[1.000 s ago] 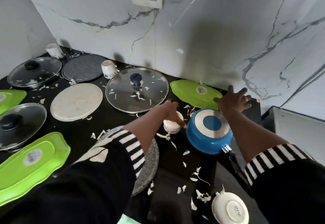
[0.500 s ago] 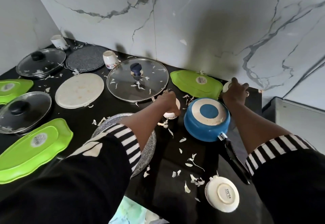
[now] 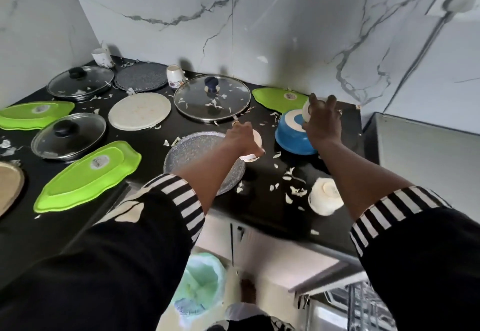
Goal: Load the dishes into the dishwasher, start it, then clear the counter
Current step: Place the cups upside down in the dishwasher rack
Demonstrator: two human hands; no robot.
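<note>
Left hand (image 3: 240, 140) clutching cup (image 3: 257, 139), right hand (image 3: 322, 124) likewise

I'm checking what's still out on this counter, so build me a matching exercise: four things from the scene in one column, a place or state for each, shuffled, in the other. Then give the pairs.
Column 1
1. blue pan
2. white bowl
3. blue-knobbed glass lid
4. right grip

Column 2
A. knob up, scattered with white scraps
B. holding a small white cup
C. upside down near the front edge of the counter
D. base up, just in front of the rightmost green tray

Pairs: 1-D, 2-C, 3-A, 4-B
</note>
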